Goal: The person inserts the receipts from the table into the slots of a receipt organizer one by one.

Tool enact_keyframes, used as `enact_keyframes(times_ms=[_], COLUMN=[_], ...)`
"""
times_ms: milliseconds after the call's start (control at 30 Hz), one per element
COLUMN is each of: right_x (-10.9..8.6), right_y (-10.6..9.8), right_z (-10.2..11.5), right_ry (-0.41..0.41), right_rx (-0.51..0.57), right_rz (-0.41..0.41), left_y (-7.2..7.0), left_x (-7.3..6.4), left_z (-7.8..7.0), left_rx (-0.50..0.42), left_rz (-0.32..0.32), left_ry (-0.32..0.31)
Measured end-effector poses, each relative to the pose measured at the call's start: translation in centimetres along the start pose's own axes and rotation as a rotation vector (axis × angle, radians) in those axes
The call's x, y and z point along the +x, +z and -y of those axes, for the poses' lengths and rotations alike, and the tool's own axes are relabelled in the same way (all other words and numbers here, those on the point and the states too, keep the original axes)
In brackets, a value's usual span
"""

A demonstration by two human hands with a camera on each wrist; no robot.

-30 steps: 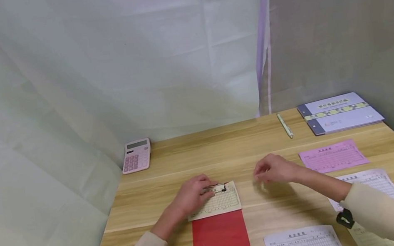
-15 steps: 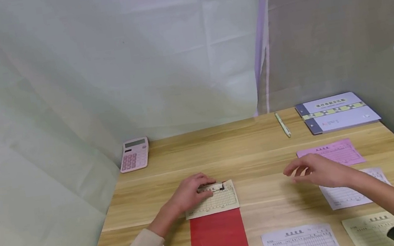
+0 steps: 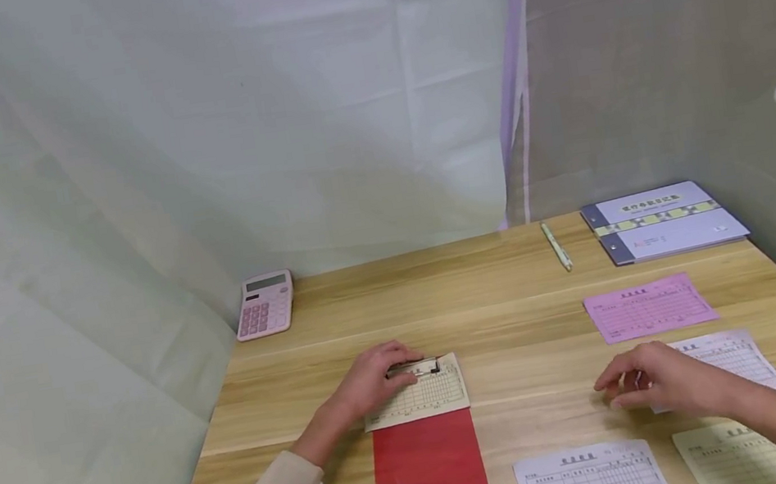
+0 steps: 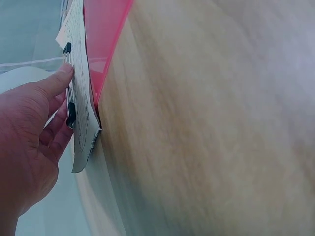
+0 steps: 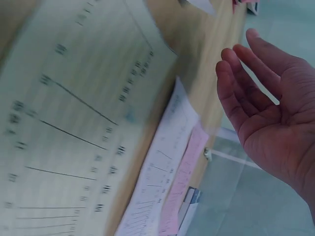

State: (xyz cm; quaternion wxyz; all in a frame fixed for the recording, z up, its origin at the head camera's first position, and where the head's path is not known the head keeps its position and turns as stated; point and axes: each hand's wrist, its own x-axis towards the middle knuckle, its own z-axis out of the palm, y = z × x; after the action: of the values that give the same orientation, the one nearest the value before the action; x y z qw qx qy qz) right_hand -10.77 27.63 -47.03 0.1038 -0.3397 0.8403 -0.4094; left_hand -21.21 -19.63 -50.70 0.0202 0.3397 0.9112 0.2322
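Observation:
A red clipboard lies near the front of the table, with a cream printed form under its metal clip. My left hand grips the clipboard at the clip, thumb on the clip and fingers at the top edge. Held up off the table, my right hand has loosely bent fingers and nothing in them. It hovers beside and partly over a white form. A yellow form lies below it, a pink form above, and another white form to the front left.
A pink calculator sits at the back left corner. Along the back right are a pale green pen and a bound account book. Cloth curtains hang behind the wooden table.
My right hand has moved away from the clipboard, rightward and then toward the front, to the white form. The left hand keeps its place on the clipboard.

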Motion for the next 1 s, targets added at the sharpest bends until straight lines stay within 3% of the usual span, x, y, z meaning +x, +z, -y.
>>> enact_keyframes(times_ms=[433,667,867,1000], right_x=[-1.7,-1.7,-1.5,-1.3], right_y=[2.6,3.2,3.3,3.2], right_z=[-0.3,-1.0,-1.1,-1.0], right_ry=[0.004,-0.042,-0.003,0.041], right_rx=[0.044,0.046,0.08,0.078], right_rz=[0.085,0.104,0.08,0.021], left_y=[-0.1,-0.2,-0.2,-0.3], left_x=[0.1,0.2,0.1,0.1], left_z=[0.1,0.1,0.0,-0.1], left_rx=[0.007,0.017,0.017,0.017], left_rz=[0.004,-0.001,-0.008,-0.005], left_ry=[0.009,0.022,0.027,0.026])
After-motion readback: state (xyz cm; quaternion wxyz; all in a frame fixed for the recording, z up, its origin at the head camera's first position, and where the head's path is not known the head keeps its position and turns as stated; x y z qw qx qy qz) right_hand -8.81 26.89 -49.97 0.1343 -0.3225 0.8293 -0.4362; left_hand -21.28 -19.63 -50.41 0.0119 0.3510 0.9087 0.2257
